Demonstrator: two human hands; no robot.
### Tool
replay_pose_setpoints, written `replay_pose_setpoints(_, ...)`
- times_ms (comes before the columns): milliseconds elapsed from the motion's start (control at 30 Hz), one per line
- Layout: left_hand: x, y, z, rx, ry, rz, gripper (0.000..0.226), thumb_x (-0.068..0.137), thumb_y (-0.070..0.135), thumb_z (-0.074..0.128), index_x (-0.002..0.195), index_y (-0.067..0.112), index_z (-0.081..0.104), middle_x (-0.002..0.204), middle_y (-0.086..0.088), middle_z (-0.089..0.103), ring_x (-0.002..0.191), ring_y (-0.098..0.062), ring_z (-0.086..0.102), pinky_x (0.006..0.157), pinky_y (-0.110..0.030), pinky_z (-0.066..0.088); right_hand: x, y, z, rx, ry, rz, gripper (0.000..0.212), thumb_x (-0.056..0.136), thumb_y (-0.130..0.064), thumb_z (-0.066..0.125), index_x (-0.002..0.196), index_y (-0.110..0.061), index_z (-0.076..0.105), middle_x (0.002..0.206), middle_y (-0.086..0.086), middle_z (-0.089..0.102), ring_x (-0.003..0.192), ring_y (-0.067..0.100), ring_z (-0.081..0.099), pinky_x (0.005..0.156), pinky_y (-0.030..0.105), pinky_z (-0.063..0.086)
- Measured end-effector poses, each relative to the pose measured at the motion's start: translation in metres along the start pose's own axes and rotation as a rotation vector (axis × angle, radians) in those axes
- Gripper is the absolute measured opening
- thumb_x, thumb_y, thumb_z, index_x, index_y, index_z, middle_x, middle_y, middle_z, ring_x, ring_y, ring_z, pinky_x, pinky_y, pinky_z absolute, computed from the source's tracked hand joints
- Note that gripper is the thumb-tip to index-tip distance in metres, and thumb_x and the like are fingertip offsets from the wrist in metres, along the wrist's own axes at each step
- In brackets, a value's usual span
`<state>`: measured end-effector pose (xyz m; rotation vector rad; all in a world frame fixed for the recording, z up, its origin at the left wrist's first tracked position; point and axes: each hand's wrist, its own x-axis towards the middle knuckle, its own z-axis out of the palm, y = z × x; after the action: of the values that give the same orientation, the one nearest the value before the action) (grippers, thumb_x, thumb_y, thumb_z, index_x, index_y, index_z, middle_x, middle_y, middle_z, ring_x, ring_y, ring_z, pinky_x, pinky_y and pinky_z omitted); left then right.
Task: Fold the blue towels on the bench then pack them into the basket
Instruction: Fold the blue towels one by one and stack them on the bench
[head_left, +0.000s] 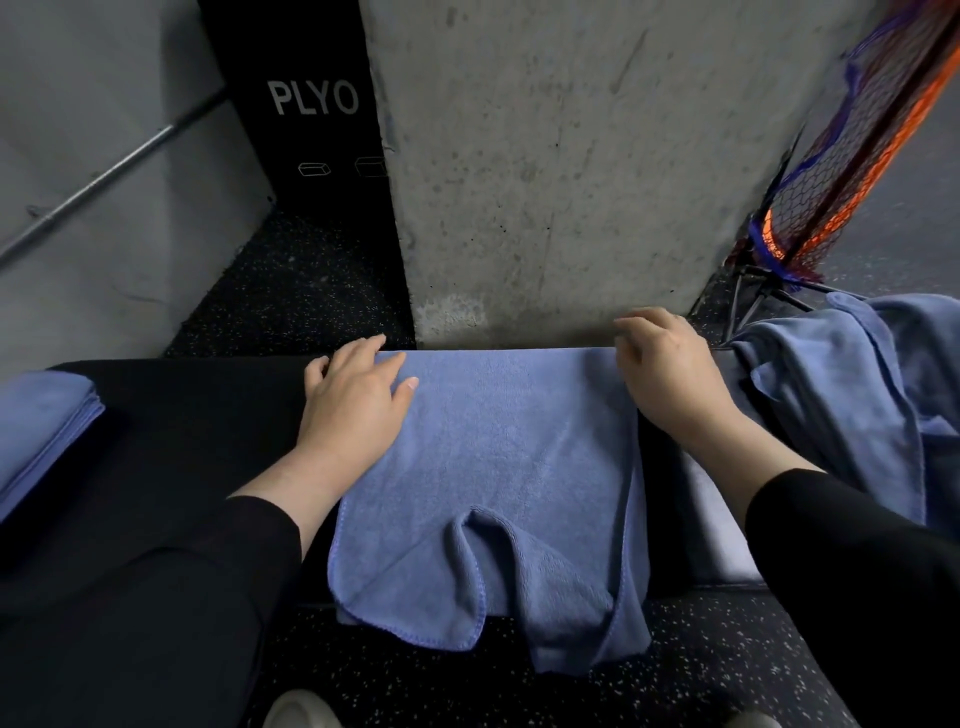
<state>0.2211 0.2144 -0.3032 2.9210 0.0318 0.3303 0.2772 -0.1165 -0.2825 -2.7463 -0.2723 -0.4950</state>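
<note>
With the left hand (353, 400) pressing flat and the right hand (665, 374) pinching its far corner, the blue towel (498, 467) spread between them on the surface (197, 431) likely needs its hanging near edge lifted next.

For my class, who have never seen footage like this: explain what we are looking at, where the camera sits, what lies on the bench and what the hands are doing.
There is no machine here. A person wears a camera on the head, so the one picture looks forward and down at their own two hands. In front is a black padded bench against a concrete pillar. A blue towel lies spread across the bench, its near edge hanging over the front in loose folds. The left hand lies flat on the towel's far left corner. The right hand rests at its far right corner with fingers bent; whether it pinches the cloth is unclear. A folded stack of towels sits at the left, an unfolded pile at the right. No basket is visible.
</note>
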Motion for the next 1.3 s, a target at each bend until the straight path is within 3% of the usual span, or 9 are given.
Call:
replay_pose_setpoints(267, -0.059, 0.026, -0.03, 0.038, -0.216, 0.408, 0.042, 0.098, 0.049, 0.04, 0.121, 0.028, 0.068, 0.13, 0.006, 0.062, 0.123, -0.019, 0.057, 0.099, -0.037, 0.042, -0.065, -0.063, -0.025, -0.113, -0.372, -0.205, 0.019, 0.1, -0.022, 0.048, 0.105, -0.015, 0.065, 0.108, 0.003, 0.065, 0.094, 0.032, 0.067, 0.074, 0.044, 0.055)
replay_pose_setpoints(400, -0.075, 0.013, -0.038, 0.047, -0.441, 0.319, 0.059, 0.105, 0.055, 0.035, 0.159, 0.033, 0.028, 0.168, 0.013, 0.013, 0.154, -0.003, 0.01, 0.125, -0.037, 0.009, -0.102, -0.069, -0.022, -0.158, -0.589, -0.163, 0.046, 0.108, -0.031, 0.033, 0.148, -0.008, 0.037, 0.163, 0.009, 0.028, 0.148, 0.022, 0.032, 0.114, 0.039, 0.037)
replay_pose_setpoints(567, -0.055, 0.022, -0.037, 0.137, -0.524, 0.276, 0.065, 0.105, 0.058, 0.027, 0.162, 0.032, 0.01, 0.169, 0.012, -0.003, 0.155, -0.006, -0.006, 0.126, -0.047, -0.003, -0.076, -0.055, -0.015, -0.089, -0.674, -0.151, 0.065, 0.108, -0.039, 0.034, 0.161, -0.01, 0.009, 0.169, 0.005, -0.001, 0.156, 0.018, 0.002, 0.124, 0.034, 0.004)
replay_pose_setpoints(700, -0.042, 0.035, -0.033, 0.12, -0.365, 0.242, 0.05, 0.105, 0.05, 0.038, 0.15, 0.03, 0.044, 0.164, 0.006, 0.031, 0.153, -0.014, 0.023, 0.122, -0.044, 0.014, -0.063, -0.045, -0.01, 0.021, -0.585, -0.148, 0.06, 0.104, -0.037, 0.047, 0.156, -0.012, 0.031, 0.167, 0.004, 0.018, 0.153, 0.019, 0.018, 0.124, 0.035, 0.012)
replay_pose_setpoints(767, -0.05, 0.043, -0.036, -0.081, -0.208, 0.251, 0.035, 0.102, 0.049, 0.046, 0.121, 0.028, 0.067, 0.126, 0.012, 0.063, 0.123, -0.015, 0.056, 0.102, -0.035, 0.035, -0.065, -0.048, -0.018, 0.116, -0.474, -0.19, 0.041, 0.101, -0.036, 0.054, 0.137, -0.017, 0.057, 0.149, 0.001, 0.049, 0.135, 0.023, 0.049, 0.114, 0.037, 0.036)
replay_pose_setpoints(833, -0.065, 0.048, -0.044, -0.263, -0.257, 0.224, 0.041, 0.095, 0.061, 0.047, 0.107, 0.03, 0.07, 0.101, 0.017, 0.058, 0.099, -0.011, 0.059, 0.092, -0.034, 0.044, -0.071, -0.055, -0.029, 0.145, -0.372, -0.269, 0.027, 0.098, -0.042, 0.056, 0.107, -0.022, 0.071, 0.112, -0.004, 0.066, 0.101, 0.022, 0.065, 0.089, 0.039, 0.051)
replay_pose_setpoints(933, -0.087, 0.044, -0.054, -0.1, -0.436, 0.3, 0.078, 0.077, 0.085, 0.032, 0.134, 0.036, 0.056, 0.118, 0.015, 0.053, 0.116, -0.01, 0.049, 0.104, -0.037, 0.039, -0.084, -0.065, -0.05, 0.11, -0.49, -0.241, 0.031, 0.093, -0.055, 0.057, 0.093, -0.025, 0.069, 0.091, -0.01, 0.06, 0.082, 0.014, 0.06, 0.077, 0.038, 0.051)
replay_pose_setpoints(1067, -0.112, 0.033, -0.063, -0.018, -0.49, 0.346, 0.089, 0.085, 0.076, 0.05, 0.158, 0.034, 0.02, 0.153, 0.014, 0.035, 0.143, -0.009, 0.03, 0.115, -0.038, 0.027, -0.109, -0.077, -0.08, 0.069, -0.64, -0.274, 0.039, 0.083, -0.068, 0.058, 0.093, -0.03, 0.052, 0.093, -0.012, 0.053, 0.082, 0.014, 0.054, 0.079, 0.041, 0.05)
replay_pose_setpoints(1300, -0.137, 0.044, -0.061, -0.025, -0.237, 0.374, 0.025, 0.1, 0.039, 0.055, 0.119, 0.026, 0.066, 0.123, 0.01, 0.054, 0.121, -0.014, 0.051, 0.097, -0.033, 0.037, -0.172, -0.107, -0.084, -0.187, -0.658, -0.297, 0.068, 0.075, -0.081, 0.055, 0.116, -0.026, 0.054, 0.121, -0.006, 0.049, 0.114, 0.021, 0.051, 0.092, 0.043, 0.047)
